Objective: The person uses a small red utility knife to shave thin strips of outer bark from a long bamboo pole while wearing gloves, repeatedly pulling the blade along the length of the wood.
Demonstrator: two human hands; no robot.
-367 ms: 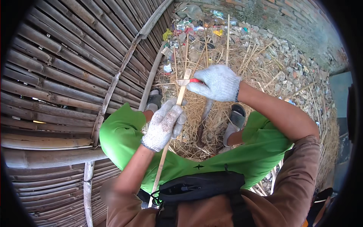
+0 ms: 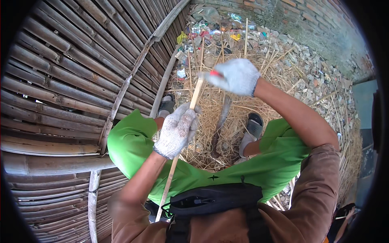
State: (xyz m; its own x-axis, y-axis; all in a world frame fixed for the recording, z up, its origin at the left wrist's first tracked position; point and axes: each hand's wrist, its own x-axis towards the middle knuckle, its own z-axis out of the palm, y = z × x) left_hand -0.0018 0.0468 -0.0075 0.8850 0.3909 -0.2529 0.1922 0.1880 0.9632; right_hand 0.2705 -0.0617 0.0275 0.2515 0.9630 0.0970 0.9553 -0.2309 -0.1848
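My left hand [image 2: 175, 131], in a white knitted glove with brown stains, is closed around a long, narrow bamboo strip [image 2: 196, 94]. The strip runs slantwise from my lap up past the fingers, its pale end pointing away from me. In a matching glove, my right hand [image 2: 240, 77] grips a small knife with a red handle [image 2: 216, 73]. Motion smears the knife, and its blade is at the strip's far tip; whether they touch I cannot tell. Between my feet a large knife with a dark handle [image 2: 216, 145] lies on the shavings.
A bamboo slat wall [image 2: 69, 81] rises close on my left. Straw-like shavings [image 2: 239, 117] cover the ground, with several upright sticks [image 2: 246, 38] beyond my hands. Litter and rubble [image 2: 300, 60] lie farther off, before a brick wall [image 2: 300, 16]. A black waist bag [image 2: 214, 198] rests at my lap.
My right hand with the small knife has moved slightly up and outward toward the strip's far tip. My left hand keeps its grip, with the strip almost in the same place.
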